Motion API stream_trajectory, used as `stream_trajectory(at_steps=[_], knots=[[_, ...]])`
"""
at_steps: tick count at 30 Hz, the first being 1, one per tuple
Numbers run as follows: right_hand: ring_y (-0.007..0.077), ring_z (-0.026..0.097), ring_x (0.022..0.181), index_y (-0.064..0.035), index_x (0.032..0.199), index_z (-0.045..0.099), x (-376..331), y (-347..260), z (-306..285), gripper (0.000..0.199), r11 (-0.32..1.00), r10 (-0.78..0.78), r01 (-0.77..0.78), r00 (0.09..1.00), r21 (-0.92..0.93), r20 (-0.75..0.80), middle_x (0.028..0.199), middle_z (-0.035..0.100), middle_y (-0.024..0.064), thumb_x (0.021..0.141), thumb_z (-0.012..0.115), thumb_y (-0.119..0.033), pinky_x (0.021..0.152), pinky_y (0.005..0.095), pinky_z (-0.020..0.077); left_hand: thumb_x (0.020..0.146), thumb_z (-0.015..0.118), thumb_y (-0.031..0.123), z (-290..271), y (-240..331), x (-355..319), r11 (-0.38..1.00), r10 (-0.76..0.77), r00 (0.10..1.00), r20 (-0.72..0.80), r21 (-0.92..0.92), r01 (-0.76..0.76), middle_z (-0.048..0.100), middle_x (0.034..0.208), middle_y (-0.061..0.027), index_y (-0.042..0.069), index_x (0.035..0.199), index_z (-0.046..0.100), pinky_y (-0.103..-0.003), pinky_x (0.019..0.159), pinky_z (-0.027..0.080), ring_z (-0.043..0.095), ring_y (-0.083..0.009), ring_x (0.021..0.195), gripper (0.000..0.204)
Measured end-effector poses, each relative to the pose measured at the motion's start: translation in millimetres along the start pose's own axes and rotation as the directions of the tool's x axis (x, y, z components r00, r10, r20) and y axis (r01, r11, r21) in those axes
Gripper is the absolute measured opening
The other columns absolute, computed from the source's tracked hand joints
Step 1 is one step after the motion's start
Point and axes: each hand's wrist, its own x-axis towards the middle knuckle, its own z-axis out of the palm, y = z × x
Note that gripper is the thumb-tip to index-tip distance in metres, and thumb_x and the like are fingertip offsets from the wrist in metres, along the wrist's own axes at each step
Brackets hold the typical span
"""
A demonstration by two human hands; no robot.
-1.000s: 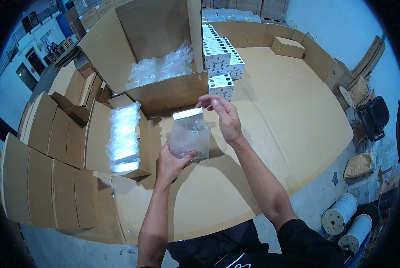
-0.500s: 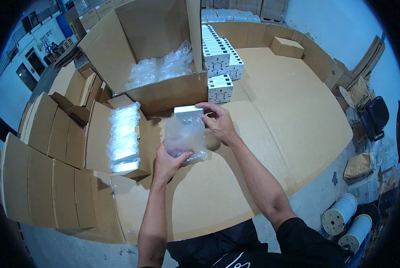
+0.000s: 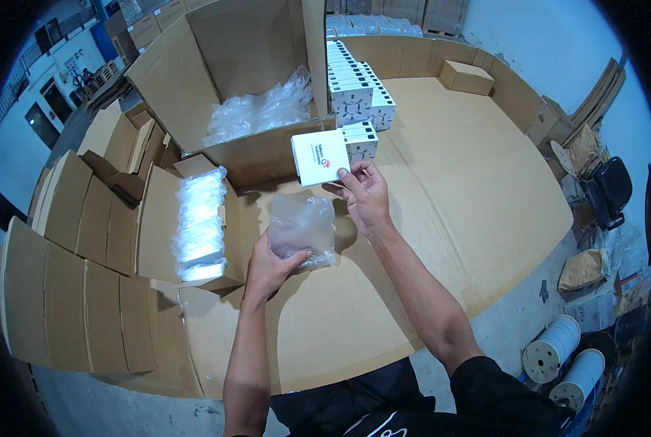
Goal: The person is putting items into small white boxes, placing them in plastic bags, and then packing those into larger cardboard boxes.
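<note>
The right hand [image 3: 365, 197] pinches a small white box [image 3: 319, 157] just above the clear bag [image 3: 303, 227] (held by the left hand [image 3: 271, 264] from below), its long side lying crosswise.

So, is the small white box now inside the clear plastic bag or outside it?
Outside. The right hand holds the white box above the clear plastic bag, which the left hand grips from below. They look apart.

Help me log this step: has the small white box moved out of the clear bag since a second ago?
Yes. The small white box rose out of the clear bag, toward the big open carton.
</note>
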Motion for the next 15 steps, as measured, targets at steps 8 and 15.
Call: stream_trajectory(at_steps=[8, 15], knots=[[0.0151, 0.068, 0.089, -0.0033, 0.104, 0.056, 0.2, -11.5, -4.2, 0.018, 0.973, 0.026, -0.009, 0.997, -0.230, 0.067, 0.099, 0.065, 0.0074, 0.096, 0.071, -0.007, 0.079, 0.0301, 0.0610, 0.076, 0.086, 0.003, 1.2, 6.3, -1.0, 0.995, -0.069, 0.997, -0.033, -0.073, 0.067, 0.071, 0.112, -0.0097, 0.000, 0.127, 0.060, -0.030, 0.078, 0.060, 0.069, -0.0171, 0.098, 0.057], [0.0129, 0.066, 0.091, -0.0049, 0.102, 0.055, -1.2, -12.9, -5.9, 0.018, 0.981, 0.015, 0.012, 0.991, -0.193, 0.135, 0.100, 0.064, 0.0058, 0.094, 0.071, -0.006, 0.078, 0.0287, 0.0594, 0.078, 0.085, 0.003, 1.8, 4.4, -1.3, 0.995, -0.058, 0.998, -0.031, -0.086, 0.056, 0.070, 0.112, -0.0094, 0.000, 0.127, 0.059, -0.029, 0.072, 0.061, 0.069, -0.0158, 0.091, 0.056]])
